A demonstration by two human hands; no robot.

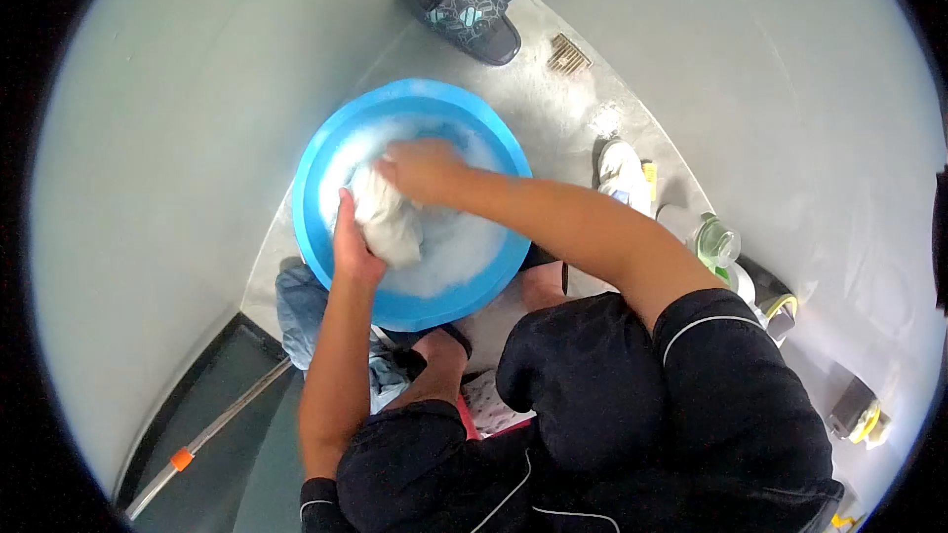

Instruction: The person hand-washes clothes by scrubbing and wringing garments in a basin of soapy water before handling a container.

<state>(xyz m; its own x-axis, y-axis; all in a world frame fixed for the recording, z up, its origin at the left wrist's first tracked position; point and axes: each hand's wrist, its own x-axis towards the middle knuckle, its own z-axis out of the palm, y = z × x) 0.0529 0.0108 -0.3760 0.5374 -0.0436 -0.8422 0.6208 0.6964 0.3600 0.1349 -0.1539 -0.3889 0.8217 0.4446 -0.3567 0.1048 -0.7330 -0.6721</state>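
Two sleeves (726, 336), two hands (357, 252) (427, 174), one basin (410, 314)

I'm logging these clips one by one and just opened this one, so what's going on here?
Someone's left hand holds a whitish item over a blue basin of white suds. The right hand is at the item's far end, too blurred to show its grip. The item itself is too blurred to name. On the floor, a white shoe stands right of the basin and dark slippers lie beyond it.
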